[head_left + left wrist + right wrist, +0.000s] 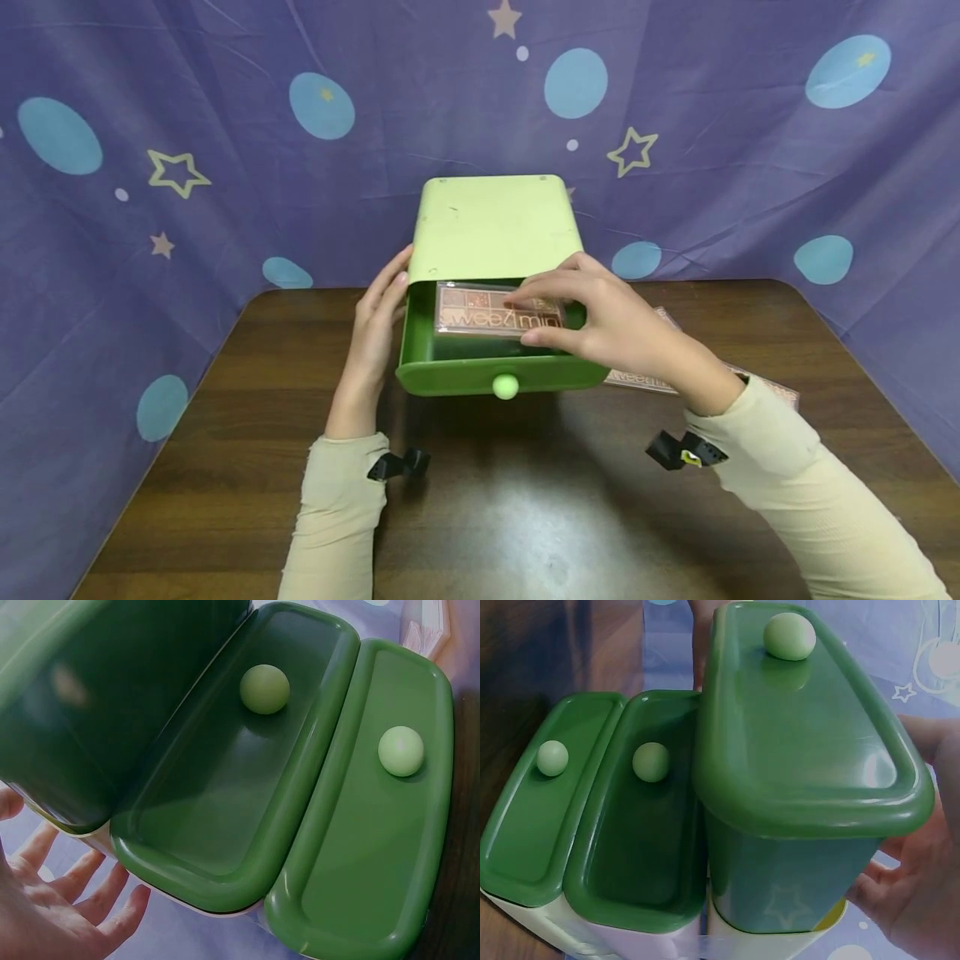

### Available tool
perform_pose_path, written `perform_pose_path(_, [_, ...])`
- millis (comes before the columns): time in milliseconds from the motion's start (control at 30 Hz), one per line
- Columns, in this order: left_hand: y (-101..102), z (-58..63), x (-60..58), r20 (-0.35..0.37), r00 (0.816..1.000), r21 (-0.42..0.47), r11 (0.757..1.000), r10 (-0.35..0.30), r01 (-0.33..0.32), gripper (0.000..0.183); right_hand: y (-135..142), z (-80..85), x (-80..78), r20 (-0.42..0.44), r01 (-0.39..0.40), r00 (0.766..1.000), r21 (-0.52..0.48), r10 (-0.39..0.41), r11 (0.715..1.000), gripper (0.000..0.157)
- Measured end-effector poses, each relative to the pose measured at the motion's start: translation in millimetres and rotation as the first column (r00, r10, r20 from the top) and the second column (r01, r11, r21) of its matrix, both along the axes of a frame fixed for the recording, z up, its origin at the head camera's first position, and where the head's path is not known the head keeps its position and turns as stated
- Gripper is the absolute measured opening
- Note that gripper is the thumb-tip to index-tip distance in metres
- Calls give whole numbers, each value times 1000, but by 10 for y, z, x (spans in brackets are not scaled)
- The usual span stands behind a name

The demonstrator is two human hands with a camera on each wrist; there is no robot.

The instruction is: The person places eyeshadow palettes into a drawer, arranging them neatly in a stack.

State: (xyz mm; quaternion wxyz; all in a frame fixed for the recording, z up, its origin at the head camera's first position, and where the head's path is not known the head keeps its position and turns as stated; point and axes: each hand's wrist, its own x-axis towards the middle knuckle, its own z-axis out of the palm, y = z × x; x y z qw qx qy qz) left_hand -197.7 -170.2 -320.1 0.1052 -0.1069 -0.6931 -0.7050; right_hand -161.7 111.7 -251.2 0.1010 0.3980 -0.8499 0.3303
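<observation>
A small chest of drawers (pixel 495 225) with a pale green top stands on the table, its green top drawer (pixel 450 377) pulled out. My right hand (pixel 600 312) pinches an eyeshadow palette (pixel 480 321) with a clear lid over the drawer's opening, thumb at the near edge and fingers on top. Whether the palette touches the drawer floor I cannot tell. Along the chest's left side rests my left hand (pixel 375 321), fingers extended. In the left wrist view that hand (pixel 67 907) has its fingers spread. The right wrist view shows only part of the right hand (pixel 922 870).
Below the pulled-out drawer, a middle drawer (pixel 225 772) and a bottom drawer (pixel 360 840) are closed, each with a round pale knob. More palettes (pixel 645 380) lie on the wooden table (pixel 247 467) right of the chest, partly behind the right arm. A purple patterned cloth (pixel 450 100) hangs behind.
</observation>
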Motion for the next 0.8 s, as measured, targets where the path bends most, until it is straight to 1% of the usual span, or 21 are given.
perform_pose_path(267, [0, 1, -4, 0, 1000, -2, 1000, 1, -1, 45, 19, 26, 21, -8, 70, 998, 74, -69, 995, 36])
perform_pose_path(500, [5, 3, -2, -8, 1000, 3, 1000, 0, 0, 45, 27, 60, 17, -2, 80, 997, 139, -81, 987, 34])
perform_pose_path(633, [4, 4, -2, -14, 1000, 3, 1000, 4, -4, 45, 5, 81, 0, 41, 59, 997, 181, -67, 982, 32])
perform_pose_path(800, [5, 4, -5, -8, 1000, 2, 1000, 4, -4, 45, -20, 66, -26, 117, 27, 992, 197, -51, 980, 30])
